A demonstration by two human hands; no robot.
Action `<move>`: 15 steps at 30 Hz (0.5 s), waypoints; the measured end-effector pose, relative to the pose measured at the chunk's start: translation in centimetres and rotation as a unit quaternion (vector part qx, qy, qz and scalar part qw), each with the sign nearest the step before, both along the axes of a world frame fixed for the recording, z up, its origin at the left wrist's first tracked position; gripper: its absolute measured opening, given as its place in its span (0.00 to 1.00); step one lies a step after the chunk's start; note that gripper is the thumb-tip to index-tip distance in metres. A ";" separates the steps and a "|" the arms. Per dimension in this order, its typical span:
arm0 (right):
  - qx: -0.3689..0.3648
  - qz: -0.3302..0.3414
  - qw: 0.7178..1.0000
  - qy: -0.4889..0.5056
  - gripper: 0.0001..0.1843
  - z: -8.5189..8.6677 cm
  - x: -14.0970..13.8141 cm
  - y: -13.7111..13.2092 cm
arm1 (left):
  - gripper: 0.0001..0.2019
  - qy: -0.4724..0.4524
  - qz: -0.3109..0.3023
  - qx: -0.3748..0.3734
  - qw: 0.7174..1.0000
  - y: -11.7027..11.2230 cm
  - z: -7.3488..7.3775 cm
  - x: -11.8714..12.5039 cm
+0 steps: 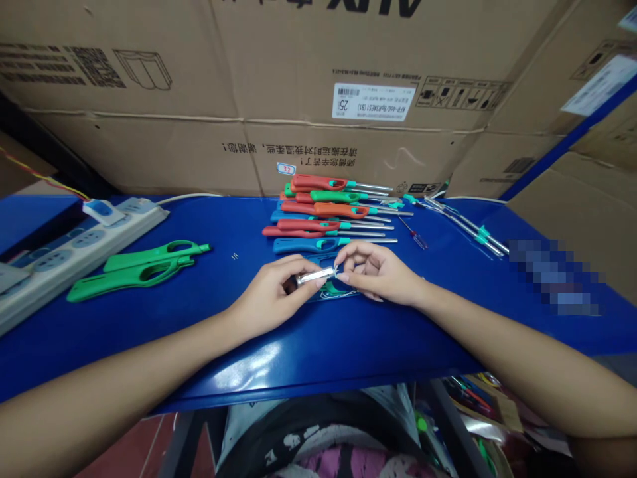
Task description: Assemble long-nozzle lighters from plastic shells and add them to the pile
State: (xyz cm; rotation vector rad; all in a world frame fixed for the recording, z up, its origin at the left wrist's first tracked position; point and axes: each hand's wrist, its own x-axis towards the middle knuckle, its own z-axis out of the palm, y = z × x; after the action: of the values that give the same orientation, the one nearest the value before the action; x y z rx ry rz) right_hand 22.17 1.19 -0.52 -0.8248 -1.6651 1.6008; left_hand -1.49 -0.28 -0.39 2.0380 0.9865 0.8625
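Observation:
My left hand [276, 290] is closed around a small oblong white part with a shiny surface [314, 276], held tilted above the table. At that part's right end, the thumb and fingers of my right hand [374, 273] pinch a tiny fitting [337, 270], too small to make out exactly. Below my hands lies a blue lighter shell [326, 257], partly hidden, with a teal piece [332, 289] and thin pale wires [343, 294] beside it. Just behind is a pile of long-nosed lighters [318, 227] in red, orange, green and blue, their metal tubes pointing right.
Two green lighter shell pieces [137, 271] lie at left, beside a white power strip [94, 242]. Tiny metal pins or screws [234, 255] rest nearby. A small screwdriver [415, 234] and metal tubes with teal parts [465, 226] lie right. Cardboard [288, 86] stands behind the blue table [199, 345].

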 end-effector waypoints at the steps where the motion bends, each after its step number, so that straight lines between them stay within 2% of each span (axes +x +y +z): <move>1: 0.003 0.002 1.000 -0.004 0.16 0.0 0.0 0.0 | 0.10 0.000 -0.001 0.001 1.000 0.0 0.0 0.0; 10: 0.004 0.014 1.000 -0.017 0.15 0.2 0.0 -0.1 | 0.11 0.006 -0.002 -0.001 1.000 -0.1 0.1 0.0; 15: -0.027 0.002 1.000 0.014 0.15 0.0 -0.1 0.0 | 0.13 -0.027 0.021 -0.047 0.998 0.0 0.0 0.2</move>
State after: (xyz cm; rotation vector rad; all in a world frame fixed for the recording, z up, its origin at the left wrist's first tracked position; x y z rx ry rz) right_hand 22.11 1.19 -0.55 -0.8237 -1.6111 1.6596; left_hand -1.32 -0.25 -0.39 1.9108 1.0252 0.8722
